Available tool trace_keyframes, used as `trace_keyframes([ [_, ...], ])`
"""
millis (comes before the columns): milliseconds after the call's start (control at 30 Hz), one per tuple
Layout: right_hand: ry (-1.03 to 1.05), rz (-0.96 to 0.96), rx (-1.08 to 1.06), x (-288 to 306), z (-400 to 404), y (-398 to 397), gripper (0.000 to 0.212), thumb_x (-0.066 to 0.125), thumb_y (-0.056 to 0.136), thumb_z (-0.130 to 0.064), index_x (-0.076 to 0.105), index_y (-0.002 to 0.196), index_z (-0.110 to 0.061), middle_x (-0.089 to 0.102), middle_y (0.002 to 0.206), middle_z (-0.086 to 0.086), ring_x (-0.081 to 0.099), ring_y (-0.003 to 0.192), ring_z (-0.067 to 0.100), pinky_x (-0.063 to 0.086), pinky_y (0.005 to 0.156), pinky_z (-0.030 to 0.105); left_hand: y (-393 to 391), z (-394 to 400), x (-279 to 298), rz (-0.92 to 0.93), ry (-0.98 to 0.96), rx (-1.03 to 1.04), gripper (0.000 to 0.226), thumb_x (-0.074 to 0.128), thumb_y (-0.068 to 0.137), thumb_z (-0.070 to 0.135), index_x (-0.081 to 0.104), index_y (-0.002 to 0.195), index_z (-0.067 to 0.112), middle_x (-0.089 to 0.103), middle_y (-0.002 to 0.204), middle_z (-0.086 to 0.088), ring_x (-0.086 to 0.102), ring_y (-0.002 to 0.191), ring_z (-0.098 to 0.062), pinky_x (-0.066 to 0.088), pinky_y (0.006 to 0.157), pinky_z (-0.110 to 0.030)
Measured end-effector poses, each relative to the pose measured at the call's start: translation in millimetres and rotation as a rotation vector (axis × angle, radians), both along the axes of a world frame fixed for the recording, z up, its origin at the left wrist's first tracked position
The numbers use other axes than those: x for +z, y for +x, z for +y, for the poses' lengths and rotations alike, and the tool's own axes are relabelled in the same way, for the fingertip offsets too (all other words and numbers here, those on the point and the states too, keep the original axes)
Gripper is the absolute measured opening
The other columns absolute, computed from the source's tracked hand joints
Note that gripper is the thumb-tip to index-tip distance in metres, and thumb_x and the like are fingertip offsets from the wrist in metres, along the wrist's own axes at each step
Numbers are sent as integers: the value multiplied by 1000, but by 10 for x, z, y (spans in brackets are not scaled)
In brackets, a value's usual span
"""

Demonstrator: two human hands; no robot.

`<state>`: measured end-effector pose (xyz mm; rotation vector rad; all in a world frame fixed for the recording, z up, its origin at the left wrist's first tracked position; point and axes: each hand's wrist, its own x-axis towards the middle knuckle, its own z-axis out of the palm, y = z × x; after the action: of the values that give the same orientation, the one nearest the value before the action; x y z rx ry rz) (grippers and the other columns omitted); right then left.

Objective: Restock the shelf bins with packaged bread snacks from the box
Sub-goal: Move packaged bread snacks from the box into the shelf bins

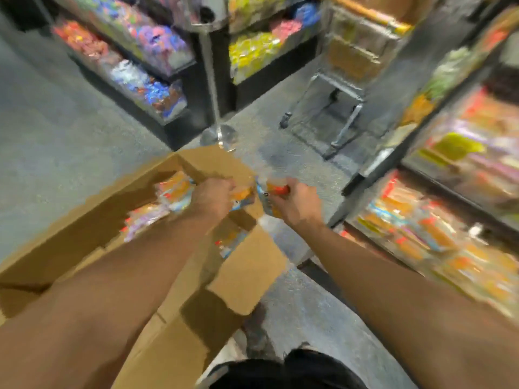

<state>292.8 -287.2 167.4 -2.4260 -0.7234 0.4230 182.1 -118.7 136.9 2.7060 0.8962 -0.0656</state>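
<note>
I am bent over the big brown box (118, 220) on the floor, because that is where the bread snacks are kept. My left hand (214, 199) is down at the box's far edge, and its fingers are curled round a snack pack (243, 196) so I can lift it out. My right hand (299, 204) is just past the box, over the floor, and its fingers are curled round another snack pack (276, 190) with a red bit showing. I hold one in each hand, I think, so I can carry two in one go. More packs (157, 206) lie in the box beside my left hand. The shelf bins (421, 220) are low on my right, close by, with packs already in them. Everything is blurry, so I can't tell how tight I hold. A metal cart (331, 108) stands further off.
</note>
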Motion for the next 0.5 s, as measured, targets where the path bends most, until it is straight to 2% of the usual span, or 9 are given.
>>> trace_keyframes([
  [67,17,-13,-95,129,-428,199,31,69,83,-42,67,103,-18,72,96,11,67,92,34,56,76,43,373,-342,83,7,21,-99,33,62,81,10,67,109,26,68,105,-9,65,100,-33,54,81,-37],
  [133,33,-64,-175,220,-894,383,28,69,85,-39,69,103,-18,73,98,11,66,96,34,52,76,37,738,-728,139,-25,15,-193,31,63,78,7,68,105,23,68,102,-9,66,97,-33,54,76,-36],
  [233,53,-99,-310,280,-1659,631,32,71,83,-40,71,109,-22,74,101,9,67,98,32,52,78,37,1218,-1384,209,-63,7,-306,35,61,79,8,67,108,27,68,102,-6,65,97,-32,51,71,-34],
  [333,3,-103,-407,264,-2440,871,30,72,84,-39,69,108,-21,74,100,7,67,97,31,54,79,39,1659,-2064,278,-84,-38,-349,34,58,86,10,64,108,35,68,102,-4,61,90,-31,41,66,-32],
  [433,-58,-134,-471,231,-3082,1094,26,71,86,-39,67,104,-21,72,97,5,66,94,30,51,74,36,2005,-2615,303,-116,-58,-376,33,56,84,9,62,100,38,69,96,-2,60,83,-28,42,63,-30],
  [500,-92,-153,-505,199,-3416,1260,25,71,87,-39,67,104,-21,72,98,5,66,94,30,49,72,35,2180,-2924,309,-112,-60,-398,36,57,83,9,64,101,39,70,97,-2,62,83,-28,45,62,-31],
])
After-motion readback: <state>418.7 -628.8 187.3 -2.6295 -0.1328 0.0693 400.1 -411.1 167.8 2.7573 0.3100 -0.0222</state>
